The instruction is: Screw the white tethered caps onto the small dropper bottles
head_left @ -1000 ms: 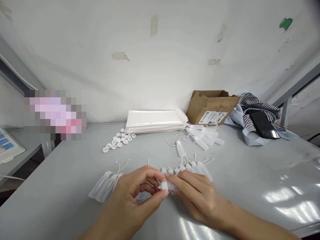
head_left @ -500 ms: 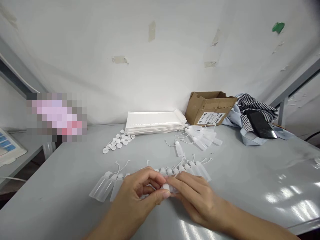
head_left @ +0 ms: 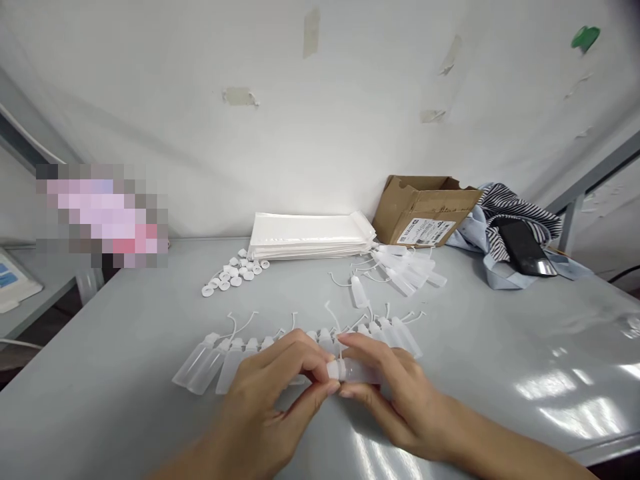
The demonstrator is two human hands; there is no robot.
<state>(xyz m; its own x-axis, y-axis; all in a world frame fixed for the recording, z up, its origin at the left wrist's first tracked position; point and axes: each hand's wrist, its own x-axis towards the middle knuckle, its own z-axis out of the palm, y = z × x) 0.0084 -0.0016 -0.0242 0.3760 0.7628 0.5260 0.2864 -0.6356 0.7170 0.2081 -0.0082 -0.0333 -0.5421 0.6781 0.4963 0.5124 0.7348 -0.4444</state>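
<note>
Seen from the head camera, a stack of white envelopes [head_left: 310, 235] and an open cardboard box [head_left: 430, 210] stand against the wall at upper center and upper right, beside a dark phone [head_left: 527, 248] on striped cloth [head_left: 517, 203]. Loose white caps [head_left: 235, 273] lie left of center, a heap of clear bottles [head_left: 413, 267] right of center. A row of capless-looking squeeze bottles [head_left: 200, 365] stretches just beyond the hands, partly hidden by them. At lower center, the left hand [head_left: 280, 393] pinches a white bottle top [head_left: 333, 370] between thumb and fingers. The right hand's [head_left: 400, 393] thumb and forefinger stand apart around a clear bottle [head_left: 360, 372]; its remaining fingers' grip cannot be told. The bottle lies sideways between them, top toward the left.
</note>
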